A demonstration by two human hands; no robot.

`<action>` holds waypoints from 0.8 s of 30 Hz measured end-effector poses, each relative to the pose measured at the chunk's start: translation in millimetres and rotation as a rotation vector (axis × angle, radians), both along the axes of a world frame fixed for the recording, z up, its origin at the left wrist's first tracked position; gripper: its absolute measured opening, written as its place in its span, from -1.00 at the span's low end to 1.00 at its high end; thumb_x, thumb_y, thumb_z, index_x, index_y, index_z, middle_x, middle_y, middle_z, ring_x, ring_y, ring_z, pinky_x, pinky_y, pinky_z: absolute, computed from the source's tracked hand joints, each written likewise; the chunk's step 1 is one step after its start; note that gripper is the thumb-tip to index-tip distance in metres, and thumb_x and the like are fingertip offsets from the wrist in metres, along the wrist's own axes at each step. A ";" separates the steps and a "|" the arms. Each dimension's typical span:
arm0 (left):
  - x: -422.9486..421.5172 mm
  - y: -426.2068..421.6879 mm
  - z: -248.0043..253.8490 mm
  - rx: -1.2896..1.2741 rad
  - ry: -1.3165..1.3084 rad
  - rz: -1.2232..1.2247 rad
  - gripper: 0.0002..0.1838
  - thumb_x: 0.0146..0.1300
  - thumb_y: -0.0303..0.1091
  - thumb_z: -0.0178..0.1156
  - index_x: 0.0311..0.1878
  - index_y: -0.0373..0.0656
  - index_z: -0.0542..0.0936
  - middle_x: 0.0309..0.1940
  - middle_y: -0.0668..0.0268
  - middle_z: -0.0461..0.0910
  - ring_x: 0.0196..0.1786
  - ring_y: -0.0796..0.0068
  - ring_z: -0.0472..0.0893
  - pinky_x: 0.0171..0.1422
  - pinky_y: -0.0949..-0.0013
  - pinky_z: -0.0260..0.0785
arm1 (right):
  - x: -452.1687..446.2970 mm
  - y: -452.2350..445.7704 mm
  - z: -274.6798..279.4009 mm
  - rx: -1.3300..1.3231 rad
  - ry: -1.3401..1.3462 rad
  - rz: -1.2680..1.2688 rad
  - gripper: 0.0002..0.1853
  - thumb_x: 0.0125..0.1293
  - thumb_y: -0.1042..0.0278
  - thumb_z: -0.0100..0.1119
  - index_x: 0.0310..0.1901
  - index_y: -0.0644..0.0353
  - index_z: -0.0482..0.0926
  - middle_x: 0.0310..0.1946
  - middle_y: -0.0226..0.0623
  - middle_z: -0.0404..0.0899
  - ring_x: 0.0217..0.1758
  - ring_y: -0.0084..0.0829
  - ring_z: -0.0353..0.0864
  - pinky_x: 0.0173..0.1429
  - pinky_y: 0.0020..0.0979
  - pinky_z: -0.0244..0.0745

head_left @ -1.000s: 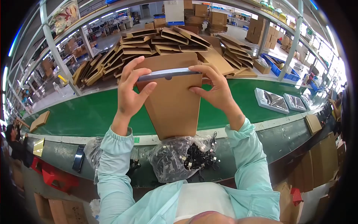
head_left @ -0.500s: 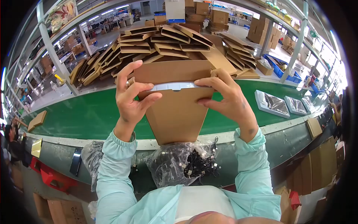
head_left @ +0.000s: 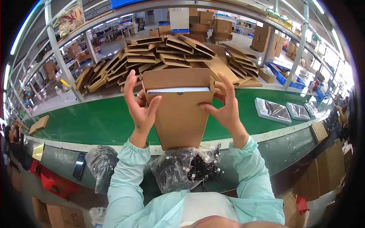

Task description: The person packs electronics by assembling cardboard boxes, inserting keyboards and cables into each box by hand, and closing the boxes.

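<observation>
A brown cardboard box (head_left: 180, 121) stands upright in front of me, its lower end at the near edge of the green belt. The top flap is raised, and the edge of a pale, whitish item (head_left: 167, 90) shows inside the opening. My left hand (head_left: 140, 111) grips the box's left side, thumb on the front panel, index finger raised. On the right side, my right hand (head_left: 227, 108) holds it with the thumb on the front and other fingers at the side edge. A clear plastic bag (head_left: 171, 171) with black cables (head_left: 203, 167) lies just below the box.
Flat cardboard boxes (head_left: 167, 51) are piled behind the green belt (head_left: 95, 117). Wrapped pale trays (head_left: 273, 110) lie on the belt at right. Another plastic bag (head_left: 102, 163) and a dark flat panel (head_left: 79, 165) are at left. A blue bin (head_left: 283, 76) stands back right.
Both hands have shifted from the top opening down onto the box's sides. The pale item sits lower inside, with less of it showing.
</observation>
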State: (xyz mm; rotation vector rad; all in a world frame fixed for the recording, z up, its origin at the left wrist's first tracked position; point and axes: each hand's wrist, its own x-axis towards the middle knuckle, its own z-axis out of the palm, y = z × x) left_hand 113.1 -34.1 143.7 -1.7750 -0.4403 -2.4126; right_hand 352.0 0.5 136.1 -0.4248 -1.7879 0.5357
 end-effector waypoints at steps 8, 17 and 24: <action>-18.6 4.0 -21.5 -0.156 0.084 0.093 -0.74 0.35 -0.31 0.33 -0.08 -0.30 0.59 0.15 0.14 0.48 0.02 0.52 0.57 -0.03 0.50 0.47 | -7.0 6.2 -4.1 0.167 0.020 0.005 -0.45 0.13 0.60 0.45 0.19 0.25 0.51 0.13 -0.23 0.53 0.06 -0.41 0.63 0.10 -0.43 0.60; -9.7 -10.6 -3.9 -0.506 -0.344 -0.458 -0.83 0.37 -0.33 0.32 -0.30 -0.18 0.59 -0.39 0.51 0.54 -0.30 0.76 0.42 -0.16 0.61 0.26 | -22.3 12.6 -7.1 -0.045 0.236 0.161 -0.76 0.36 0.45 0.31 -0.01 0.26 0.53 -0.07 -0.35 0.49 -0.13 -0.63 0.53 -0.04 -0.59 0.50; 1.5 -23.9 15.7 -0.517 -0.399 -0.573 -0.92 0.40 -0.42 0.24 -0.15 -0.22 0.60 -0.14 0.40 0.55 -0.21 0.71 0.46 -0.10 0.61 0.30 | -28.9 -5.6 6.2 -0.315 0.449 0.398 -0.75 0.40 0.41 0.27 0.05 0.20 0.49 0.03 -0.44 0.44 -0.03 -0.68 0.43 0.03 -0.60 0.37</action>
